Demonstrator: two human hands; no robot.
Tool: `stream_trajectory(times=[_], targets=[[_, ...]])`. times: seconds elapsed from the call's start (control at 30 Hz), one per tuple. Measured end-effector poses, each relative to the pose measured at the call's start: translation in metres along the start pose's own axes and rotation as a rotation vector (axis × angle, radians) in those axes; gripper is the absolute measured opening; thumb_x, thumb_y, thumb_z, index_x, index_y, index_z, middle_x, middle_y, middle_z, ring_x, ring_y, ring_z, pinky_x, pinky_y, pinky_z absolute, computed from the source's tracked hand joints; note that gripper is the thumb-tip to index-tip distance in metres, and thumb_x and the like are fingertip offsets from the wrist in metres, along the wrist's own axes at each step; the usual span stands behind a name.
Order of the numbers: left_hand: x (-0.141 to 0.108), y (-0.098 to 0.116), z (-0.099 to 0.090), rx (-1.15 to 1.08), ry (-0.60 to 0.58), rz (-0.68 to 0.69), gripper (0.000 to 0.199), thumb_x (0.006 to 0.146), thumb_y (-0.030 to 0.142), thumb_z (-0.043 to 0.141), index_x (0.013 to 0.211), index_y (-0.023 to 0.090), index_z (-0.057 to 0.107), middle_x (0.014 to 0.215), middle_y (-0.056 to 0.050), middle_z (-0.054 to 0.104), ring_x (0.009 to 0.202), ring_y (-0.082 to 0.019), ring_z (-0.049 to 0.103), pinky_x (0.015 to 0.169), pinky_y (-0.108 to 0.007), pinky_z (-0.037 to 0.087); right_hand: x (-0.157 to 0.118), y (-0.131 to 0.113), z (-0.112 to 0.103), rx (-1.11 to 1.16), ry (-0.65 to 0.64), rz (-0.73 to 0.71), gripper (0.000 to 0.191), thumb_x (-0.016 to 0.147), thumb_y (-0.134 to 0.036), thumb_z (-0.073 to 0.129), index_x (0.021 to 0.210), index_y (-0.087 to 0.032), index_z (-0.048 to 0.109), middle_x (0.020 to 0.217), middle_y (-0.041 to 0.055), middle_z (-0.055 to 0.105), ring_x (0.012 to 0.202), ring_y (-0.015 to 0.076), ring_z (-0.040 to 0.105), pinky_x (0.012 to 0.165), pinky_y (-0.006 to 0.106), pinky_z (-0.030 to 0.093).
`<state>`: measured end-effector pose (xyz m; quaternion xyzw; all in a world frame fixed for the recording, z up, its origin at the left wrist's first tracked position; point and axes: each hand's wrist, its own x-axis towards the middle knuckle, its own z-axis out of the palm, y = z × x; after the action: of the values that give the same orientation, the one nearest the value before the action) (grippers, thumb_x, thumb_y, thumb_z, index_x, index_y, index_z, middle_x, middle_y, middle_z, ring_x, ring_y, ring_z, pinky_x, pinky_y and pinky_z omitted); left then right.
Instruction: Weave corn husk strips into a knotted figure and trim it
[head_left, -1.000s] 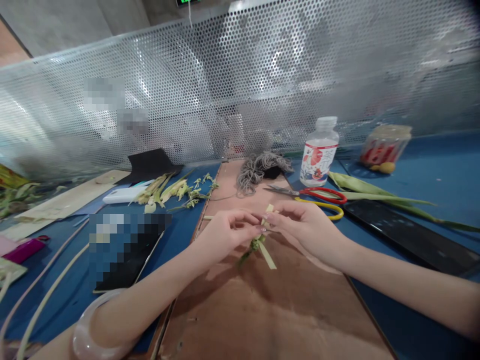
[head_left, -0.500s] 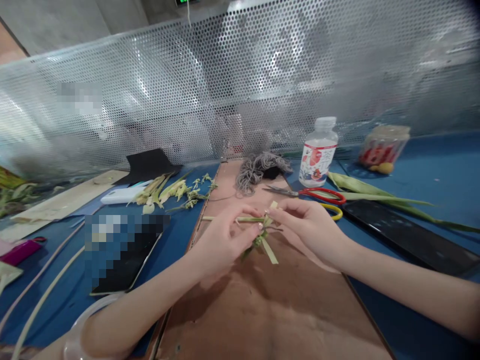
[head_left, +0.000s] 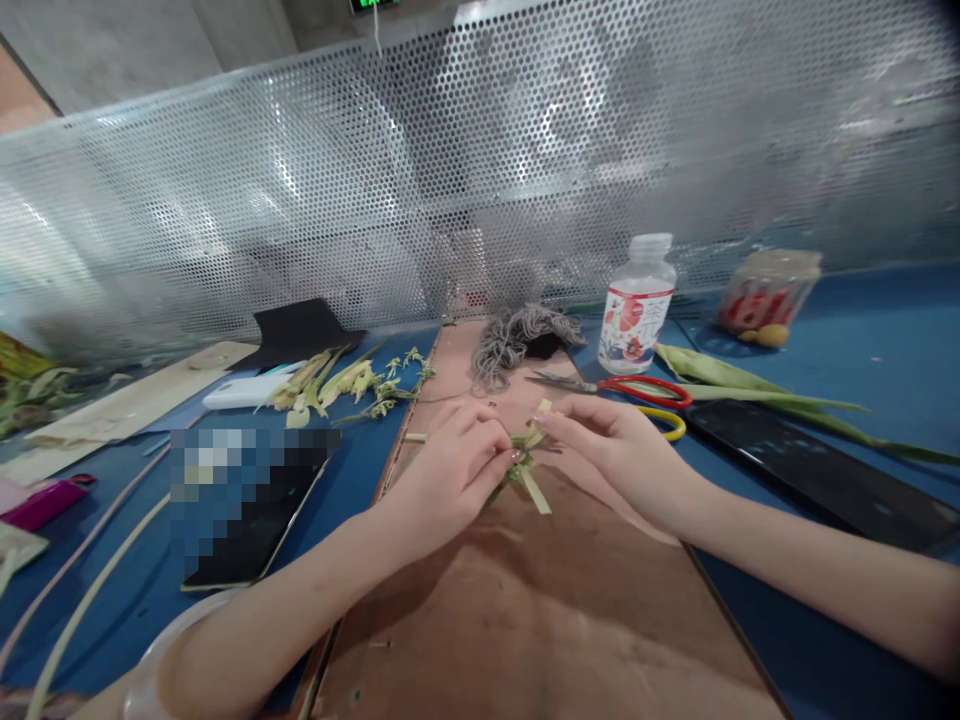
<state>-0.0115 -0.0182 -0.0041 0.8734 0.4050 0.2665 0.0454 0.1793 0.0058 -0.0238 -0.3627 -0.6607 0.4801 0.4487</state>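
Observation:
Above the brown board (head_left: 525, 620), my left hand (head_left: 450, 475) is closed round a thin green stem whose end sticks out on its left. My right hand (head_left: 611, 445) pinches the upper end of a pale green leaf strip (head_left: 537, 492) just right of my left fingertips. The strip's lower end hangs down below the fingers, and a small leafy bit shows beside it. A thin dark piece pokes out toward the right hand. How strip and stem cross is partly hidden by the fingers.
Behind the hands lie grey yarn (head_left: 506, 345) and red-and-yellow-handled scissors (head_left: 645, 392). A bottle (head_left: 637, 305), a jar (head_left: 769, 300), long leaves (head_left: 750, 390) and a black phone (head_left: 810, 470) are right. Cut leaves (head_left: 352, 385) and another phone (head_left: 277, 520) lie left.
My left fingers have curled in more tightly round the stem. The strip's hanging end has moved slightly up and left. My right hand has hardly moved.

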Motion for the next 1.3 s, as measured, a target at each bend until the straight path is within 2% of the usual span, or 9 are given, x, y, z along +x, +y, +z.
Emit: stream_trajectory(times=[0.2,0.3,0.47,0.63,0.77,0.97,1.17,1.3], targets=[[-0.002,-0.005,0.005,0.037,-0.096,-0.113,0.017,0.09,0.025,0.044,0.078,0.018,0.055,0.091,-0.003,0.059,0.091,-0.019,0.047,0.086,-0.036,0.036,0.009,0.016,-0.008,-0.129,-0.309,-0.045,0.021,0.079,-0.032,0.061,0.095,-0.019,0.063,0.09,0.0025,0.067,0.083,0.0165,0.062,0.075,0.029,0.048],[-0.003,-0.005,0.006,0.059,-0.141,-0.124,0.018,0.09,0.027,0.044,0.08,0.019,0.056,0.091,-0.003,0.059,0.09,-0.019,0.045,0.085,-0.036,0.036,0.01,0.021,-0.009,-0.148,-0.356,-0.058,0.019,0.078,-0.026,0.061,0.096,-0.019,0.062,0.091,0.0026,0.068,0.087,0.017,0.063,0.08,0.03,0.049],[-0.003,-0.002,0.005,0.057,-0.154,-0.131,0.016,0.09,0.026,0.044,0.082,0.019,0.056,0.093,-0.003,0.059,0.092,-0.02,0.044,0.086,-0.037,0.036,0.01,0.021,-0.007,-0.107,-0.339,-0.028,0.021,0.078,-0.025,0.06,0.099,-0.021,0.061,0.09,0.0013,0.068,0.084,0.0159,0.064,0.076,0.028,0.049],[-0.003,0.002,0.001,0.052,-0.198,-0.108,0.016,0.088,0.022,0.045,0.078,0.018,0.057,0.099,-0.004,0.059,0.098,-0.021,0.043,0.09,-0.038,0.035,0.01,0.021,-0.009,-0.181,-0.219,0.008,0.032,0.077,-0.024,0.059,0.108,-0.019,0.059,0.071,-0.0017,0.064,0.058,0.011,0.055,0.053,0.023,0.042],[-0.003,0.005,0.0,0.019,-0.195,-0.083,0.016,0.087,0.019,0.047,0.075,0.018,0.058,0.1,-0.004,0.059,0.1,-0.021,0.043,0.093,-0.039,0.035,0.01,0.018,-0.009,-0.216,-0.174,-0.021,0.042,0.074,-0.013,0.054,0.116,-0.017,0.055,0.068,-0.0029,0.061,0.054,0.0089,0.051,0.054,0.022,0.041],[-0.003,0.006,0.003,-0.072,-0.215,-0.134,0.018,0.086,0.017,0.047,0.071,0.018,0.058,0.094,-0.005,0.06,0.095,-0.02,0.046,0.088,-0.038,0.038,0.006,0.015,-0.005,-0.233,-0.154,-0.084,0.054,0.074,-0.011,0.051,0.126,-0.02,0.043,0.066,-0.0048,0.055,0.058,0.0099,0.05,0.054,0.021,0.04],[0.0,0.008,0.004,-0.186,-0.253,-0.152,0.02,0.083,0.012,0.047,0.065,0.017,0.053,0.09,-0.003,0.061,0.089,-0.018,0.053,0.09,-0.038,0.038,0.0,0.019,-0.001,-0.395,-0.102,-0.114,0.058,0.073,-0.007,0.048,0.128,-0.021,0.038,0.069,-0.0033,0.056,0.057,0.0106,0.05,0.054,0.023,0.039],[0.001,0.007,0.007,-0.252,-0.259,-0.177,0.018,0.081,0.01,0.049,0.064,0.017,0.052,0.09,-0.004,0.06,0.09,-0.017,0.054,0.086,-0.033,0.041,-0.004,0.021,0.002,-0.504,-0.109,-0.12,0.061,0.074,-0.007,0.048,0.132,-0.02,0.034,0.067,-0.0033,0.056,0.058,0.0119,0.052,0.054,0.024,0.038]])
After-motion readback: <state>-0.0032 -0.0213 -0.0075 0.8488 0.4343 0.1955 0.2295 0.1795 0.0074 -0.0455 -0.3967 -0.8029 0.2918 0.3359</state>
